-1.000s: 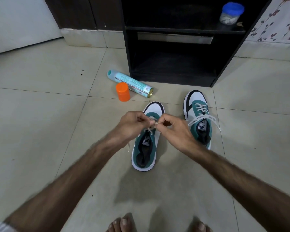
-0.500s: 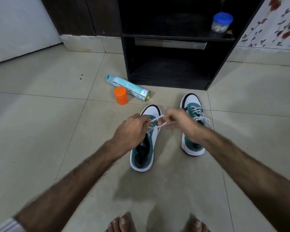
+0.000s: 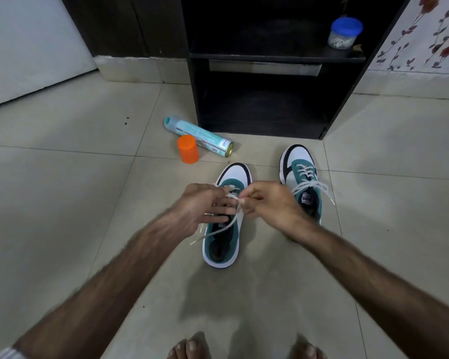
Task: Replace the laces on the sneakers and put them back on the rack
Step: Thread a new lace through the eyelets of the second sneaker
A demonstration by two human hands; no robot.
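Two white, teal and black sneakers stand on the tiled floor, toes toward the black rack (image 3: pixel 267 60). Over the left sneaker (image 3: pixel 224 244) my left hand (image 3: pixel 205 206) has its fingers stretched across the tongue, touching the white lace (image 3: pixel 218 229) that trails off to the left. My right hand (image 3: pixel 267 203) pinches a lace end above the same sneaker's eyelets. The right sneaker (image 3: pixel 300 172) stands laced, its loose ends spread to the right; my right hand hides its heel part.
A teal spray can (image 3: pixel 200 136) lies on the floor left of the rack, with an orange cap (image 3: pixel 188 149) beside it. A blue-lidded jar (image 3: pixel 345 33) sits on the rack's upper shelf. My bare toes (image 3: pixel 189 345) show at the bottom edge.
My right hand came back from the right to the left sneaker's eyelets. My left hand's fingers straightened out over the tongue, and a lace end now hangs down to the left.
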